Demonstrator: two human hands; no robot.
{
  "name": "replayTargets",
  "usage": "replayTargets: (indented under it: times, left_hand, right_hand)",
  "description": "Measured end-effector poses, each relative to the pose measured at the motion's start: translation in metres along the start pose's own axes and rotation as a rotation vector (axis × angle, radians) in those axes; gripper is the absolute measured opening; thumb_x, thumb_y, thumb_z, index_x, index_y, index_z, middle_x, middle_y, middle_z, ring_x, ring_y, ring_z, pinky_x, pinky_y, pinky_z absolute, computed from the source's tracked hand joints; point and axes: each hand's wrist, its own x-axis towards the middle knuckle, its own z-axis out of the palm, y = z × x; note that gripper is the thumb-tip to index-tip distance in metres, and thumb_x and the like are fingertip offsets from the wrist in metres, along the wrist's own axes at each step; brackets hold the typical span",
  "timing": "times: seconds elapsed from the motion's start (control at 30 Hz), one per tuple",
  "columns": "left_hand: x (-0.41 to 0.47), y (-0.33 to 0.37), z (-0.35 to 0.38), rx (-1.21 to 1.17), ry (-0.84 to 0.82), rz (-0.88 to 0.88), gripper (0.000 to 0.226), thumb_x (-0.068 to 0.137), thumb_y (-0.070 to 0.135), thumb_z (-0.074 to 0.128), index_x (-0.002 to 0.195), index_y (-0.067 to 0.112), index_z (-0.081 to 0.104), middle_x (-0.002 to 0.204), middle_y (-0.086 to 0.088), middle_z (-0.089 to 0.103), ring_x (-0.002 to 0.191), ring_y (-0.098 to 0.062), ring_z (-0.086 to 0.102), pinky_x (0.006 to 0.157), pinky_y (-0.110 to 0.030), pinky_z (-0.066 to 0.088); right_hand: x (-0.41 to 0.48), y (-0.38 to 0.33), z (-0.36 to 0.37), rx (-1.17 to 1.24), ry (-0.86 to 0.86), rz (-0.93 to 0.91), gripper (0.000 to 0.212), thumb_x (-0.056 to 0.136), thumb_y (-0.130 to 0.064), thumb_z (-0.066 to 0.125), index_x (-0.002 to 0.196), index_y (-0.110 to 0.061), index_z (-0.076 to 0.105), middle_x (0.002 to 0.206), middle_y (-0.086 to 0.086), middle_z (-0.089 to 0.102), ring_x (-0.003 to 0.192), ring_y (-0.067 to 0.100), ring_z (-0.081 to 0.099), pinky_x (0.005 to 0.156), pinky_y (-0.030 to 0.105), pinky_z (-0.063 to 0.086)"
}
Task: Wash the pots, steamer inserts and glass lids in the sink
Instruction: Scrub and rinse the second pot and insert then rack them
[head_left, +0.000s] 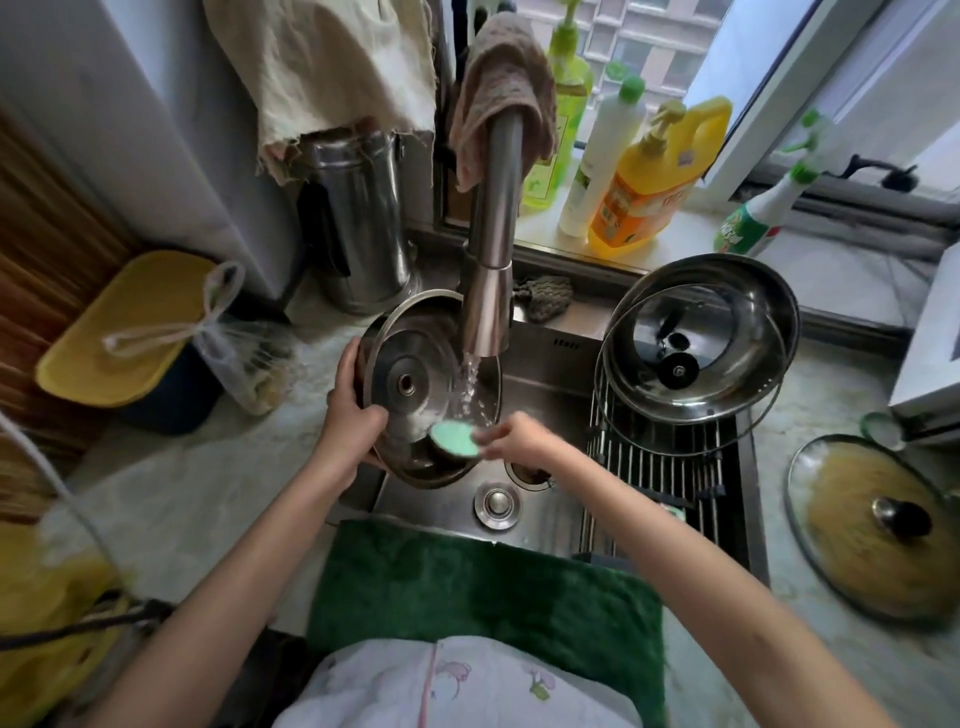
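No text can be read with any certainty. The orange detergent jug (641, 202) on the windowsill carries a label with large red characters on its front and a small printed patch near its handle — both too blurred to make out. The green-and-white spray bottle (753, 221) lying at the right bears a label with red lettering, also illegible. The pale green pump bottle (563, 119) shows only faint printing — unreadable.

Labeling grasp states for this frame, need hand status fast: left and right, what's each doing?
Left hand: closed, gripping the rim of the glass lid under the running faucet.
Right hand: closed, pinching the green sponge against the lid.
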Motion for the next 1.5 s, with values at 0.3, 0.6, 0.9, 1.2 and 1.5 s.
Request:
replayTargets:
  times: [0.3, 0.6, 0.9, 1.2, 1.5]
  left_hand:
    - [-0.004, 0.002, -0.001, 0.075, -0.061, 0.039, 0.099, 0.072, -0.009, 0.043, 0.129, 0.07, 0.022, 0.135, 0.001, 0.039, 0.117, -0.032, 0.05, 0.057, -0.044, 0.058]
    - [0.001, -0.009, 0.015, 0.203, 0.083, 0.136, 0.098, 0.077, -0.015, 0.046, 0.146, 0.047, 0.015, 0.123, -0.001, 0.033, 0.107, -0.014, 0.038, 0.079, -0.019, 0.042]
    - [-0.002, -0.009, 0.014, 0.153, -0.014, 0.126, 0.103, 0.076, -0.013, 0.05, 0.138, 0.06, 0.015, 0.136, -0.004, 0.035, 0.119, -0.021, 0.044, 0.08, -0.03, 0.051]
    - [-0.005, 0.003, 0.025, 0.226, -0.114, -0.033, 0.102, 0.077, -0.006, 0.053, 0.138, 0.061, 0.009, 0.149, 0.002, 0.029, 0.127, -0.034, 0.042, 0.086, -0.056, 0.051]
    - [0.006, -0.007, 0.016, 0.158, -0.057, -0.168, 0.101, 0.07, -0.006, 0.045, 0.132, 0.066, 0.013, 0.144, -0.003, 0.034, 0.121, -0.041, 0.045, 0.066, -0.061, 0.055]
  right_hand:
    - [0.01, -0.005, -0.028, -0.729, 0.77, -0.269, 0.059, 0.081, -0.004, 0.063, 0.136, -0.023, 0.051, 0.081, 0.01, 0.06, 0.058, 0.029, 0.064, 0.046, 0.028, 0.032]
    - [-0.02, -0.025, 0.032, 0.362, -0.18, -0.125, 0.031, 0.095, -0.023, 0.056, 0.125, -0.02, 0.062, 0.076, -0.003, 0.062, 0.051, 0.007, 0.042, 0.043, 0.019, 0.035]
    - [0.006, 0.021, -0.02, -0.517, 0.238, -0.135, 0.035, 0.089, -0.026, 0.061, 0.124, -0.034, 0.062, 0.103, -0.001, 0.071, 0.08, 0.015, 0.067, 0.069, 0.028, 0.054]
    - [0.011, 0.02, -0.043, -0.895, 0.826, -0.371, 0.069, 0.078, 0.003, 0.064, 0.138, -0.027, 0.048, 0.077, 0.008, 0.057, 0.049, 0.023, 0.057, 0.039, 0.029, 0.036]
    - [-0.034, 0.001, 0.026, -0.118, -0.13, -0.142, 0.037, 0.095, -0.017, 0.052, 0.131, -0.014, 0.057, 0.122, -0.006, 0.066, 0.083, -0.003, 0.059, 0.071, 0.015, 0.047]
